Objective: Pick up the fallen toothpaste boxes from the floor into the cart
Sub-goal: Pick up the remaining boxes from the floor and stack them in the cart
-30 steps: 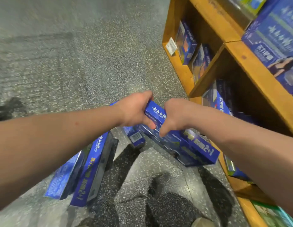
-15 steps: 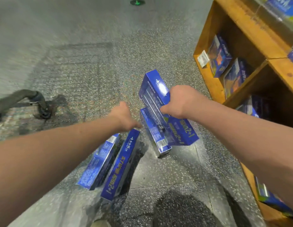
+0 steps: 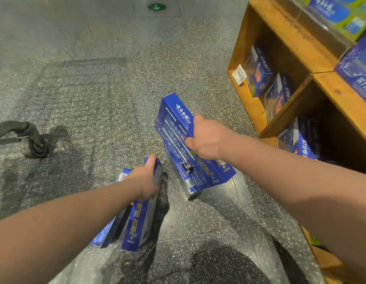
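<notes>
Right hand (image 3: 206,138) grips two flat, glossy blue cardboard toothpaste boxes (image 3: 178,128) above the speckled terrazzo floor (image 3: 96,89). Left hand (image 3: 145,179) clasps a matching rectangular box (image 3: 137,224), another box (image 3: 108,228) just beside it

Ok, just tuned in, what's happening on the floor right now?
A person is gathering blue toothpaste boxes. The right hand grips a stack of boxes lifted off the floor, while the left hand closes on another box beside one more. A cart wheel shows at left; none are in the cart yet.

Four toothpaste boxes (image 3: 179,128) off-shelf, perhaps; two hands (image 3: 206,138).
</notes>
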Demonstrator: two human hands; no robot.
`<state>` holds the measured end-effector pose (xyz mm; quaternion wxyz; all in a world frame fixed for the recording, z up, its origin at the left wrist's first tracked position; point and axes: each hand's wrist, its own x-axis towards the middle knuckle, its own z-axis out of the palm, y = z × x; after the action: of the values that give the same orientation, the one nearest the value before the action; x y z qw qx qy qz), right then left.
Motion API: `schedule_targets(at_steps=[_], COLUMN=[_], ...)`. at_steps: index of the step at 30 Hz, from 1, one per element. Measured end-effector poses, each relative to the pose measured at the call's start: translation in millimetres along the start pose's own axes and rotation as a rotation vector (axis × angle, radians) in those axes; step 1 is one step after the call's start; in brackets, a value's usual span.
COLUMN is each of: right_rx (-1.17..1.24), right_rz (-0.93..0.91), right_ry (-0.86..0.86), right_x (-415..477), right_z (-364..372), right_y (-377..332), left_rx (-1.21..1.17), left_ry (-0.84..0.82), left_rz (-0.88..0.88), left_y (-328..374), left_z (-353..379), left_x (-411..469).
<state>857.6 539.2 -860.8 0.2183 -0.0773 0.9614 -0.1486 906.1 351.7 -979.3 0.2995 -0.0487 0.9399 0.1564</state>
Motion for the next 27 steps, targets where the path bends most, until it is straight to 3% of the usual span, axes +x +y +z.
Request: schedule_targets(at_steps=[7, 12, 19, 27], right_rx=[0.027, 0.078, 0.161, 0.326], right_rz=[0.023, -0.003, -0.093, -0.056], right_ry=[-0.002, 0.038, 0.103, 0.161], right_x=[10.2, 26.3, 32.9, 43.5], right_z=[5.8, 12.6, 14.0, 18.8], right_y=[-5.5, -13.6, -18.4, -19.4], left_rx=[-0.473, -0.871, -0.926, -1.016], left_ry=[0.274, 0.307, 0.358, 0.38], left_rz=[-0.086, -0.085, -0.048, -0.035], left_y=[26.9, 44.3, 62.5, 63.3], left_z=[-83.5, -116.8, -118.2, -115.1], left_x=[-2.7, -3.5, -10.9, -5.9])
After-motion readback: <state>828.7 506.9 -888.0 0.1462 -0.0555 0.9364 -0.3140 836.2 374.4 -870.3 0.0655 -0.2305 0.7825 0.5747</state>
